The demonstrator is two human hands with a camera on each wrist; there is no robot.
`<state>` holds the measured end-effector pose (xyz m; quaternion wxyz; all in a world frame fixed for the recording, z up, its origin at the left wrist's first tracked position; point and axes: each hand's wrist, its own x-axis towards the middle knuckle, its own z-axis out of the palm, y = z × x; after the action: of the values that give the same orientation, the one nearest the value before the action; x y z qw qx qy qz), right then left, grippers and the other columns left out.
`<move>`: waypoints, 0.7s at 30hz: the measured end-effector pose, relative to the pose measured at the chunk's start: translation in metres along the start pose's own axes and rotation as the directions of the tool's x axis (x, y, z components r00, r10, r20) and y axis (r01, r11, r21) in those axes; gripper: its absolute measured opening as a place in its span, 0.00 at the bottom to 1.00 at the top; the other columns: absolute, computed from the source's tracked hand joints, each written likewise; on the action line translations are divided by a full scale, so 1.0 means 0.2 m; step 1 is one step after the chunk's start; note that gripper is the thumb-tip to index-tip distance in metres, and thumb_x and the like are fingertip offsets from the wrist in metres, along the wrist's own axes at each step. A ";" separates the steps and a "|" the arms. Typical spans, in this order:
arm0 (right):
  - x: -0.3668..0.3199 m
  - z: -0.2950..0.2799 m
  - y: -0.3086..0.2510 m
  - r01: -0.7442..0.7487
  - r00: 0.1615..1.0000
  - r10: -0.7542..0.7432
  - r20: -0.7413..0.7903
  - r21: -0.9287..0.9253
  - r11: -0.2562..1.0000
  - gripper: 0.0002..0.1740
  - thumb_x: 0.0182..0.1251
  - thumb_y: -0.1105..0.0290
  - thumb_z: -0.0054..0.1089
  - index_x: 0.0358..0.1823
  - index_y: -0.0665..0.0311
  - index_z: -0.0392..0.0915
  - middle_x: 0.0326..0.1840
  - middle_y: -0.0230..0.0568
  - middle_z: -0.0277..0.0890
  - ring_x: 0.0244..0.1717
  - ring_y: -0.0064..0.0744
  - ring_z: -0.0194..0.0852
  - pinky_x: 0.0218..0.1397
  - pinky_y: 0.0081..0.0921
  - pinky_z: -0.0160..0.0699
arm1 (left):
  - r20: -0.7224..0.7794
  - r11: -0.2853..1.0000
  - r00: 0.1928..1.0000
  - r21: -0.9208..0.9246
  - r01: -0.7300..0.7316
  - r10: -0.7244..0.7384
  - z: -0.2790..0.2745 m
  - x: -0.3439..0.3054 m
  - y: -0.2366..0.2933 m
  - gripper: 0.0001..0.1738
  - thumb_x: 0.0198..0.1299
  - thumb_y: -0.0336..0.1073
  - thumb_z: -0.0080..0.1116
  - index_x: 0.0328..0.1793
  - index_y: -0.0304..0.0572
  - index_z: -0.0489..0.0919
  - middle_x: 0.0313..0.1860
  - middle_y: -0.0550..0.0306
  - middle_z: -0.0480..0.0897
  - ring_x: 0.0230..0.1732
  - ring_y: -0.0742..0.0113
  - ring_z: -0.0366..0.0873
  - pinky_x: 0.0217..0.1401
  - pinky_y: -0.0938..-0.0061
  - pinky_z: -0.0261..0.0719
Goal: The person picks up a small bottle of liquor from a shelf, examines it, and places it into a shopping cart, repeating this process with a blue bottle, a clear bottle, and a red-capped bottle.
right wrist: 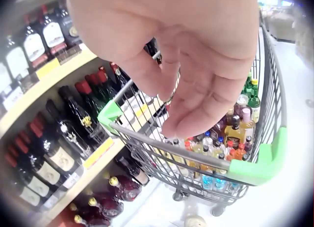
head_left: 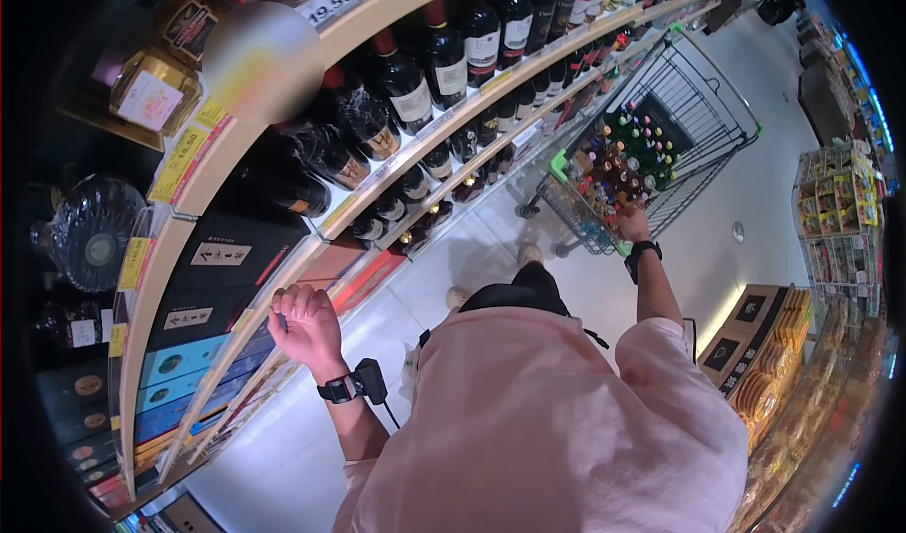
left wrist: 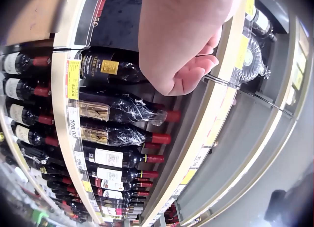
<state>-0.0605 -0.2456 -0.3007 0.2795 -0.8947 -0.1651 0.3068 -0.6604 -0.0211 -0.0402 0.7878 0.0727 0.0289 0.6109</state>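
My left hand [head_left: 307, 326] is raised beside the shelves on the left, its fingers loosely bent and holding nothing. In the left wrist view it overlaps the shelf edge near dark wine bottles [left wrist: 117, 111], some wrapped in clear plastic. My right hand [right wrist: 191, 74] hangs over the near end of a wire shopping cart [head_left: 696, 188], fingers bent downward. Its fingertips are right at the cart's grey rim [right wrist: 196, 154], which runs on uncovered below them between green corner pieces [right wrist: 267, 160]. Many small bottles [head_left: 628, 160] with coloured caps fill the cart's near half.
Curved shelves of wine bottles [head_left: 406, 89] line the left side, with boxed goods [head_left: 203, 273] lower down. A display of packaged snacks [head_left: 835, 207] stands to the right, near a stand of round golden packs [head_left: 760, 387]. Tiled floor [head_left: 510, 207] lies between.
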 end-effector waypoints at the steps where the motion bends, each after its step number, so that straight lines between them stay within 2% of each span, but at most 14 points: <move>1: 0.07 0.01 0.06 0.091 0.996 -0.090 -0.026 0.029 0.995 0.09 0.64 0.71 0.55 0.40 0.67 0.81 0.29 0.43 0.83 0.24 0.30 0.83 0.24 0.26 0.81 | 0.011 1.000 1.000 0.013 -0.002 0.002 0.02 0.00 0.01 0.04 0.66 0.34 0.51 0.42 0.44 0.72 0.31 0.64 0.71 0.32 0.72 0.65 0.39 0.74 0.64; 2: 0.14 0.02 0.06 0.193 0.980 -0.190 -0.054 0.055 0.980 0.08 0.64 0.72 0.56 0.39 0.67 0.81 0.29 0.42 0.83 0.24 0.29 0.82 0.24 0.25 0.80 | 0.028 1.000 1.000 0.024 -0.012 0.012 0.03 0.01 0.02 0.04 0.66 0.33 0.51 0.43 0.43 0.72 0.31 0.63 0.71 0.32 0.72 0.66 0.40 0.75 0.64; 4: 0.02 -0.05 -0.21 0.170 0.984 -0.177 0.001 0.280 0.945 0.04 0.66 0.75 0.55 0.38 0.66 0.78 0.29 0.38 0.81 0.24 0.27 0.81 0.24 0.23 0.78 | 0.038 1.000 0.999 0.024 -0.015 0.014 0.02 0.03 0.05 0.05 0.66 0.33 0.51 0.46 0.43 0.73 0.32 0.64 0.72 0.33 0.73 0.66 0.40 0.76 0.64; 6: -0.07 -0.13 -0.51 0.203 0.978 -0.210 -0.019 0.355 0.913 0.03 0.68 0.77 0.55 0.37 0.64 0.77 0.29 0.35 0.80 0.24 0.24 0.79 0.25 0.23 0.78 | 0.048 1.000 0.999 0.016 -0.014 0.014 0.01 0.02 0.06 0.06 0.66 0.33 0.51 0.47 0.44 0.74 0.32 0.65 0.73 0.33 0.74 0.66 0.40 0.76 0.65; 7: -0.10 -0.17 -0.67 0.230 0.971 -0.236 -0.030 0.368 0.901 0.03 0.70 0.74 0.55 0.39 0.65 0.77 0.30 0.36 0.81 0.24 0.23 0.78 0.26 0.21 0.77 | 0.056 1.000 0.998 0.014 -0.010 0.009 0.00 0.01 0.07 0.06 0.66 0.33 0.51 0.47 0.46 0.74 0.32 0.65 0.73 0.33 0.74 0.65 0.40 0.76 0.64; 9: -0.15 -0.25 -0.97 0.440 0.890 -0.445 -0.097 0.432 0.787 0.05 0.72 0.72 0.56 0.42 0.66 0.77 0.31 0.34 0.80 0.26 0.20 0.76 0.28 0.19 0.74 | 0.064 1.000 0.998 0.006 0.000 -0.001 0.00 0.01 0.08 0.05 0.66 0.33 0.51 0.47 0.48 0.74 0.32 0.66 0.74 0.33 0.75 0.65 0.40 0.76 0.64; 10: -0.19 -0.29 -1.12 0.535 0.831 -0.536 -0.147 0.470 0.702 0.05 0.73 0.74 0.55 0.43 0.67 0.77 0.31 0.34 0.80 0.26 0.18 0.74 0.29 0.18 0.72 | 0.061 1.000 0.998 0.016 0.002 -0.003 0.00 0.00 0.09 0.05 0.66 0.33 0.51 0.46 0.48 0.74 0.32 0.66 0.74 0.33 0.75 0.65 0.40 0.76 0.64; 12: -0.24 -0.41 -1.42 0.688 0.714 -0.677 -0.180 0.358 0.631 0.06 0.73 0.72 0.56 0.44 0.68 0.77 0.31 0.31 0.79 0.28 0.17 0.73 0.31 0.17 0.71 | 0.052 0.999 0.999 0.037 0.006 -0.008 -0.01 -0.02 0.11 0.04 0.67 0.34 0.51 0.46 0.49 0.73 0.32 0.65 0.74 0.32 0.75 0.65 0.39 0.76 0.64; 13: -0.33 -0.47 -1.62 0.720 0.680 -0.712 -0.176 0.344 0.603 0.07 0.72 0.71 0.57 0.44 0.68 0.78 0.31 0.30 0.79 0.27 0.16 0.71 0.32 0.16 0.70 | 0.060 0.998 0.998 0.062 -0.007 0.003 -0.02 -0.02 0.12 0.07 0.67 0.35 0.50 0.49 0.46 0.74 0.32 0.66 0.74 0.32 0.74 0.65 0.40 0.75 0.65; 14: -0.46 -0.54 -1.82 0.791 0.586 -0.790 -0.180 0.338 0.510 0.07 0.72 0.72 0.57 0.44 0.68 0.79 0.31 0.28 0.78 0.28 0.15 0.70 0.32 0.16 0.69 | 0.056 0.999 0.998 0.046 -0.013 0.011 -0.03 -0.02 0.13 0.08 0.67 0.35 0.50 0.49 0.46 0.74 0.32 0.66 0.74 0.32 0.74 0.65 0.40 0.75 0.65; 15: -0.53 -0.61 -1.99 0.859 0.506 -0.833 -0.225 0.222 0.462 0.06 0.72 0.73 0.56 0.43 0.68 0.79 0.31 0.26 0.77 0.29 0.13 0.69 0.33 0.15 0.68 | 0.052 0.999 0.999 0.034 -0.017 0.015 -0.03 -0.02 0.14 0.08 0.67 0.36 0.50 0.49 0.46 0.74 0.32 0.66 0.74 0.32 0.74 0.66 0.40 0.75 0.65; 16: -0.66 -0.68 -2.16 0.906 0.416 -0.874 -0.250 0.193 0.376 0.06 0.72 0.73 0.56 0.43 0.68 0.79 0.31 0.25 0.75 0.31 0.12 0.68 0.33 0.15 0.67 | 0.048 1.000 0.999 0.023 -0.018 0.017 -0.02 -0.02 0.15 0.08 0.67 0.36 0.50 0.50 0.46 0.74 0.31 0.66 0.74 0.32 0.74 0.66 0.40 0.75 0.65; 20: -1.11 -0.86 -2.74 0.981 0.104 -0.960 -0.259 0.187 0.056 0.04 0.71 0.75 0.52 0.39 0.67 0.75 0.29 0.25 0.71 0.29 0.13 0.65 0.33 0.15 0.66 | 0.067 0.997 0.994 0.002 -0.082 0.082 0.03 -0.03 0.19 0.04 0.66 0.37 0.49 0.42 0.49 0.73 0.31 0.65 0.73 0.32 0.72 0.66 0.40 0.74 0.65; 21: -1.23 -0.87 -2.86 0.991 0.021 -0.963 -0.270 0.136 -0.017 0.04 0.71 0.75 0.51 0.38 0.67 0.74 0.29 0.25 0.70 0.28 0.13 0.64 0.32 0.15 0.66 | 0.076 0.996 0.993 -0.002 -0.088 0.088 0.02 -0.03 0.20 0.04 0.65 0.37 0.49 0.40 0.49 0.73 0.30 0.65 0.72 0.32 0.72 0.65 0.40 0.73 0.65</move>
<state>-0.2060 0.0210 0.2701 0.5472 -0.4849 -0.6822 0.0005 -0.6997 -0.0169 -0.0306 0.7606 0.0975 -0.0039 0.6418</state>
